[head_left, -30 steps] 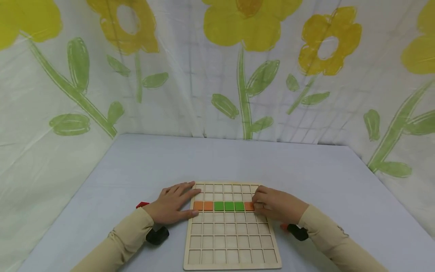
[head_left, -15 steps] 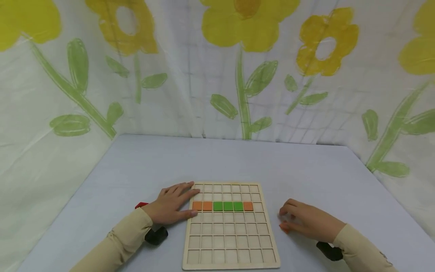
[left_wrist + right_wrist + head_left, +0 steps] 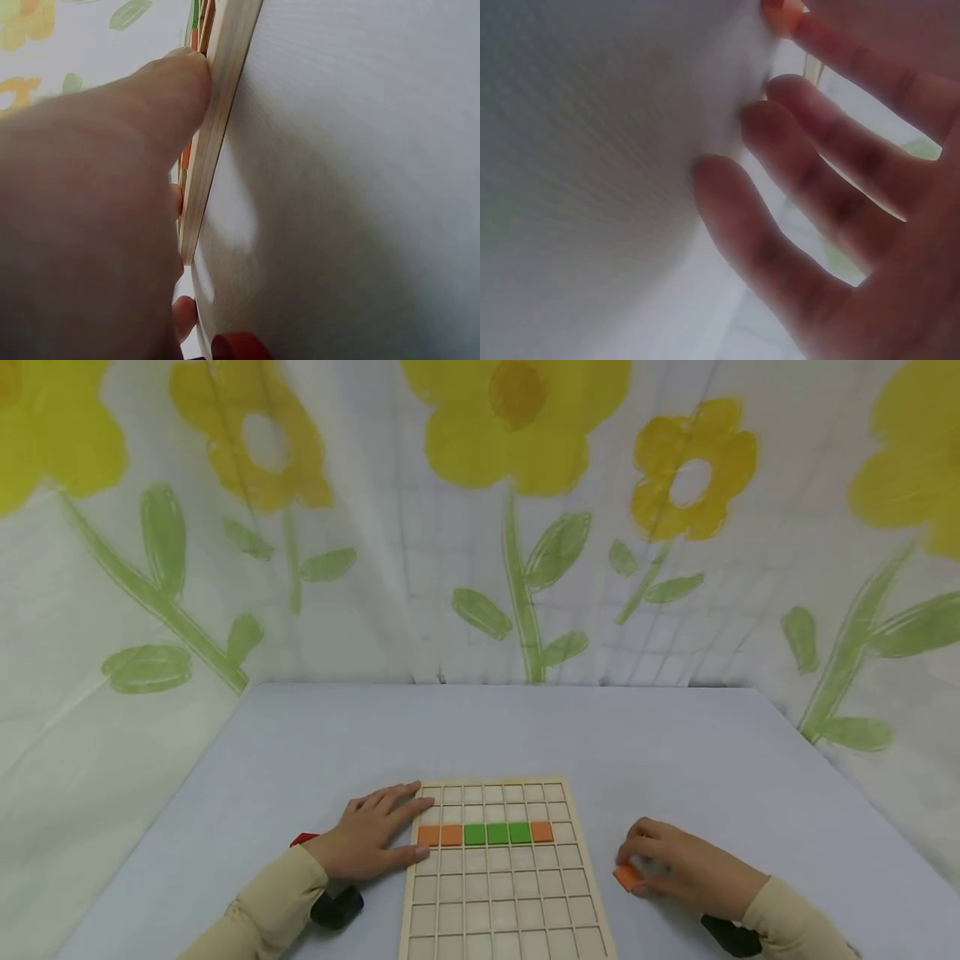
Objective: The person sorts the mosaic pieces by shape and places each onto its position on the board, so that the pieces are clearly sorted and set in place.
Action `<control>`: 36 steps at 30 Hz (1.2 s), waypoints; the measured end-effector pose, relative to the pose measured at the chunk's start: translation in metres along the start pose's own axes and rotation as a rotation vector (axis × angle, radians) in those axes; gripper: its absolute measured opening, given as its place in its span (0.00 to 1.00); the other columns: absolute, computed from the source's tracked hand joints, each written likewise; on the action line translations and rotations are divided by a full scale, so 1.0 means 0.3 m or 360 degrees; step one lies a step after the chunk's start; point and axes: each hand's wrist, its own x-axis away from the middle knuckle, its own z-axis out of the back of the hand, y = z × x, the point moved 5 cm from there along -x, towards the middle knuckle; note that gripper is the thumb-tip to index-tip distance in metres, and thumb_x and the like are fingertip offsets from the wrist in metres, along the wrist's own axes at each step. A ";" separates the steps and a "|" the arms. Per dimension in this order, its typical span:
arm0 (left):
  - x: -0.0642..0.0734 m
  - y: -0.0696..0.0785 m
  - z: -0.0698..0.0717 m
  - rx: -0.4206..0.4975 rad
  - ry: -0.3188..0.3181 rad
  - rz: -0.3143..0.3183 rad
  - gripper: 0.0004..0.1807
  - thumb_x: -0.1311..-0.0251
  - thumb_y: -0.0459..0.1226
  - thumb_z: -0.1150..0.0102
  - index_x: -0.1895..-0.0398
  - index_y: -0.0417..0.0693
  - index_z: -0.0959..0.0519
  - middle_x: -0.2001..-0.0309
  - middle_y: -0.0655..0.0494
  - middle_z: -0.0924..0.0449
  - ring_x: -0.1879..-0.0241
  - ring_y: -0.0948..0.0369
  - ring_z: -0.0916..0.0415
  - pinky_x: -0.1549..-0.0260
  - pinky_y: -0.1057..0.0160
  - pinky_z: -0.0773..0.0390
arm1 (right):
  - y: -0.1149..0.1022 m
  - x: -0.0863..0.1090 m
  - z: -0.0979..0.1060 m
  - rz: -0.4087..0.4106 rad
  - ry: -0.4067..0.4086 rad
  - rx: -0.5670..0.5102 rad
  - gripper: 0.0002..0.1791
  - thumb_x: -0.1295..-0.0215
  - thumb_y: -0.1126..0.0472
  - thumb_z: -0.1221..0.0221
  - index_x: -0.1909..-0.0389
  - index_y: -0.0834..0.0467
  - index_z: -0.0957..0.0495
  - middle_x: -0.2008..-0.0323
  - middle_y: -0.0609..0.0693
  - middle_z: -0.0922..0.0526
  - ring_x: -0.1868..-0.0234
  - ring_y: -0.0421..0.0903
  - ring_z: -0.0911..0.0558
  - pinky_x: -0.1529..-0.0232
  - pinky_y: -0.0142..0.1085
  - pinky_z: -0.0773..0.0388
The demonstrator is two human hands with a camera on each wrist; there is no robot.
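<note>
A wooden grid board (image 3: 501, 887) lies on the table, with orange tiles (image 3: 440, 835) and green tiles (image 3: 497, 834) in one row near its far side. My left hand (image 3: 367, 839) rests with spread fingers on the board's left edge. In the left wrist view, the thumb (image 3: 176, 94) presses against the board's wooden side (image 3: 217, 112). To the right of the board, my right hand (image 3: 682, 864) pinches a loose orange tile (image 3: 627, 877) between thumb and fingertips, at the table surface. Only a bit of that orange tile (image 3: 784, 18) shows at the top of the right wrist view.
Pale cloth covers the table (image 3: 525, 735). Behind it hangs a white curtain (image 3: 360, 635) painted with yellow flowers. A black object sits under each wrist, and a small red piece (image 3: 303, 839) shows beside the left wrist.
My right hand has left the board's right edge, moved right and taken hold of the loose orange tile. The left hand has stayed on the board. The head view has tilted up slightly.
</note>
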 end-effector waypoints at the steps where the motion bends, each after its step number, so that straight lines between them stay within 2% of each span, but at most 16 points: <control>1: 0.003 -0.001 -0.003 0.0000 0.0002 -0.0002 0.37 0.36 0.64 0.55 0.28 0.60 0.40 0.26 0.51 0.48 0.29 0.45 0.49 0.45 0.37 0.43 | -0.002 0.001 -0.002 0.0009 0.0008 -0.0007 0.14 0.40 0.49 0.36 0.54 0.38 0.25 0.56 0.34 0.30 0.59 0.31 0.27 0.63 0.27 0.26; 12: 0.013 0.003 -0.007 0.0009 0.0029 -0.0034 0.35 0.36 0.63 0.54 0.29 0.60 0.40 0.26 0.51 0.48 0.30 0.44 0.48 0.46 0.38 0.42 | -0.010 -0.002 -0.004 0.0046 0.0071 -0.0087 0.10 0.38 0.51 0.37 0.59 0.43 0.27 0.56 0.36 0.27 0.59 0.32 0.28 0.64 0.27 0.26; 17: 0.012 0.004 -0.003 0.0005 0.0008 -0.0032 0.36 0.35 0.63 0.56 0.28 0.61 0.41 0.26 0.52 0.49 0.30 0.44 0.49 0.46 0.38 0.42 | -0.005 -0.004 -0.002 -0.0004 0.0104 -0.0111 0.09 0.37 0.53 0.38 0.60 0.45 0.27 0.59 0.36 0.27 0.62 0.31 0.28 0.67 0.26 0.27; 23: 0.010 0.002 -0.002 0.0001 0.0039 -0.0046 0.35 0.35 0.62 0.54 0.29 0.60 0.40 0.27 0.50 0.47 0.30 0.44 0.48 0.47 0.38 0.42 | -0.005 -0.012 0.007 -0.0027 0.0115 -0.0164 0.08 0.35 0.59 0.39 0.58 0.50 0.26 0.60 0.40 0.25 0.65 0.29 0.27 0.71 0.26 0.27; 26: 0.009 0.002 0.000 -0.0002 0.0052 -0.0049 0.35 0.35 0.62 0.53 0.28 0.59 0.40 0.27 0.50 0.47 0.31 0.44 0.47 0.47 0.38 0.42 | -0.006 -0.016 0.011 -0.0022 0.0101 -0.0166 0.08 0.35 0.59 0.39 0.57 0.51 0.25 0.61 0.41 0.24 0.65 0.29 0.27 0.71 0.26 0.26; 30: 0.006 0.004 0.004 0.0021 0.0018 -0.0039 0.36 0.35 0.62 0.54 0.28 0.59 0.41 0.26 0.50 0.49 0.29 0.44 0.49 0.44 0.37 0.44 | -0.002 -0.031 0.020 -0.0014 0.0066 -0.0151 0.09 0.37 0.62 0.38 0.57 0.53 0.25 0.62 0.40 0.24 0.65 0.28 0.27 0.70 0.26 0.26; 36: 0.008 0.005 0.000 0.0034 -0.0033 -0.0012 0.36 0.35 0.62 0.55 0.27 0.59 0.41 0.25 0.51 0.50 0.29 0.44 0.51 0.43 0.37 0.45 | -0.001 -0.102 0.034 -0.0050 -0.0042 -0.0096 0.11 0.37 0.66 0.39 0.56 0.55 0.26 0.61 0.40 0.25 0.64 0.30 0.27 0.67 0.27 0.24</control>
